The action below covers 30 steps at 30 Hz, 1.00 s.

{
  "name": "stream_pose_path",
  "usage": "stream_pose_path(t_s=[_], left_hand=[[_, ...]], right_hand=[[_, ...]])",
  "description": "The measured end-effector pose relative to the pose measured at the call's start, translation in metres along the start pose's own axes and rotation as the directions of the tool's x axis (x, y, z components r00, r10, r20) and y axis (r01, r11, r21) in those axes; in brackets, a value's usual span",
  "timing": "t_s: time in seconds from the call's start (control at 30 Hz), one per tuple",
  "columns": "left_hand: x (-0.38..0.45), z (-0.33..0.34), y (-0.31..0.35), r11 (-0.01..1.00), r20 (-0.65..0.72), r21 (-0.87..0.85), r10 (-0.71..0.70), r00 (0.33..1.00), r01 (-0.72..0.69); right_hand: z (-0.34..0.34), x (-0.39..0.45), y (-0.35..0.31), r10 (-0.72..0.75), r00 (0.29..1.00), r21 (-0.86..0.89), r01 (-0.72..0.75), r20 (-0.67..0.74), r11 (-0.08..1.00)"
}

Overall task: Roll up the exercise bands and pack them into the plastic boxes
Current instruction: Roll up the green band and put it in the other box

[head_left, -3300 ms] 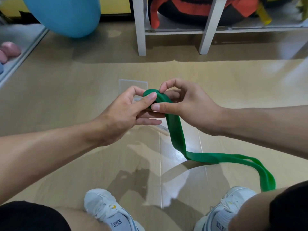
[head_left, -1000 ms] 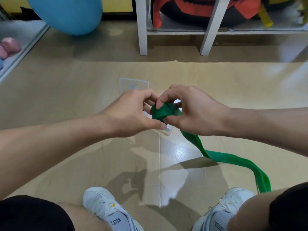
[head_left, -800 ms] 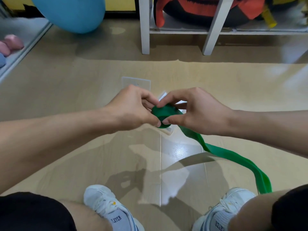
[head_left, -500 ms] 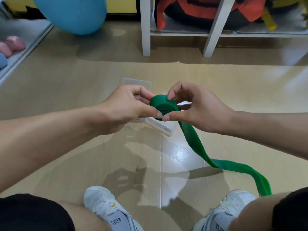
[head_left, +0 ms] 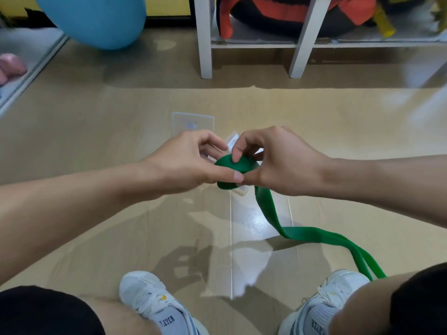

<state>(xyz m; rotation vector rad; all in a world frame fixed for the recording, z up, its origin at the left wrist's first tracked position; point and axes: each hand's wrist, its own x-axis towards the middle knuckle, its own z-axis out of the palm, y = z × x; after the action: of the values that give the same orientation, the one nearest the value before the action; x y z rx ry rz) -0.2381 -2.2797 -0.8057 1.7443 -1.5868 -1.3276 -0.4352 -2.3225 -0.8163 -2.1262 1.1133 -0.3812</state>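
While half-rolled, band (head_left: 244,165) between hands (head_left: 239,163).

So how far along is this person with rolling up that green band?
Partly done. A coil of the green band is already wound, pinched between the left hand and right hand. A long tail trails across the floor to the right shoe, so winding is left. Packing too: the clear plastic box sits under the hands, its contents hidden.

Single head-worn view, wide-angle, looking forward and steeply down. Hands (head_left: 242,165) close, mid-frame, above floor (head_left: 96,122). Own knees and shoes (head_left: 154,308) at bottom edge; shelf legs (head_left: 203,37) and blue ball (head_left: 96,18) at top edge, farther off.
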Motion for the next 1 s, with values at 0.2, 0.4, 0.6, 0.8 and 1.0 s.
stream_pose_path(t_s=[0.2, 0.4, 0.6, 0.8, 1.0], left_hand=[[-0.002, 0.003, 0.002, 0.957, 0.003, 0.285, 0.056, 0.998, -0.055], [-0.005, 0.006, -0.002, 0.975, -0.041, 0.201, 0.102, 0.994, -0.092], [-0.002, -0.005, -0.008, 0.999, -0.003, -0.013, 0.029, 1.0, -0.029], [0.001, -0.008, -0.008, 0.998, -0.025, 0.014, 0.065, 0.998, -0.065], [0.001, -0.009, -0.006, 0.996, -0.025, -0.068, 0.056, 0.998, -0.058]], right_hand=[[0.004, -0.004, -0.005, -0.047, 0.997, -0.093, 0.052, 0.063, 0.994], [0.001, -0.003, -0.007, -0.107, 0.993, 0.003, 0.107, 0.044, 0.994], [-0.015, 0.005, -0.003, -0.066, 0.994, 0.274, 0.041, 0.083, 0.961], [-0.013, 0.005, -0.002, -0.065, 0.996, 0.191, 0.051, 0.068, 0.98], [-0.014, 0.006, -0.007, -0.036, 0.999, 0.275, 0.026, 0.03, 0.961]])
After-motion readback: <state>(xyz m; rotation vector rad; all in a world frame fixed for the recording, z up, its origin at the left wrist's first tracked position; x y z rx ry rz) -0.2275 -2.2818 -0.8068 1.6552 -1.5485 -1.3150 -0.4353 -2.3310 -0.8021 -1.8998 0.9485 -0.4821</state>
